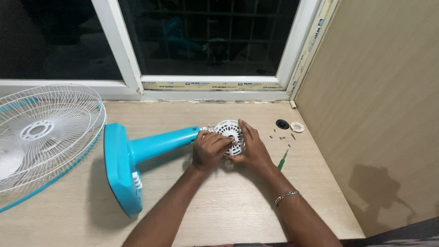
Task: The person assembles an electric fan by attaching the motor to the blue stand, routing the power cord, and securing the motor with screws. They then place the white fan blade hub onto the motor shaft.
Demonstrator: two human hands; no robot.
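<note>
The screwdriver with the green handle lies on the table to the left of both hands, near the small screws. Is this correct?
Not quite. In the head view, the green-handled screwdriver lies on the table to the right of both hands, beside the right hand, not to their left. It is indeed near the small screws. The left hand is on the far side from it.

A turquoise fan stand [137, 155] lies at nine o'clock of the white slotted motor housing [228, 130]; a white wire grille [45, 132] has turquoise rim; a green-handled screwdriver [283, 160] at three.
</note>
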